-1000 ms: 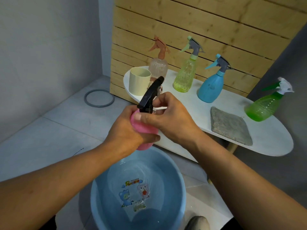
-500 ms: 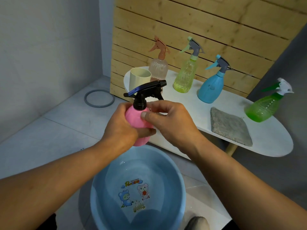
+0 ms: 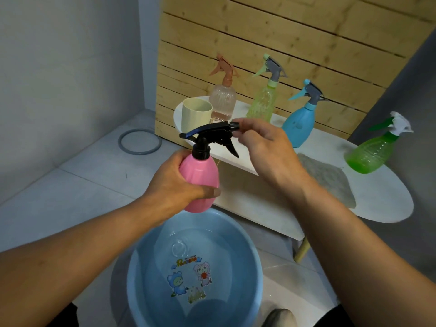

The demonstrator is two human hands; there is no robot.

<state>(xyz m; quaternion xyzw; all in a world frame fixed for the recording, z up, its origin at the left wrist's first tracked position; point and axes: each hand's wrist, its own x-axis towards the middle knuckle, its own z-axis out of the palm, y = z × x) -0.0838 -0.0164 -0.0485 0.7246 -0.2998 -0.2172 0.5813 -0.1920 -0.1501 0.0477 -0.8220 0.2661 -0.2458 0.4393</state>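
Centre frame | our left hand [image 3: 173,185] grips pink pear-shaped plastic spray bottle [image 3: 200,179] | right hand [image 3: 267,149] pinches its black trigger-head nozzle [image 3: 233,125] | we judge head seated; test spray not yet done.

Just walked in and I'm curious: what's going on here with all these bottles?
A person holds a pink bottle above a blue basin of water. The left hand grips its body; the right hand pinches the nozzle of its black sprayer. Four more spray bottles, a cup and a cloth sit on the white table behind.
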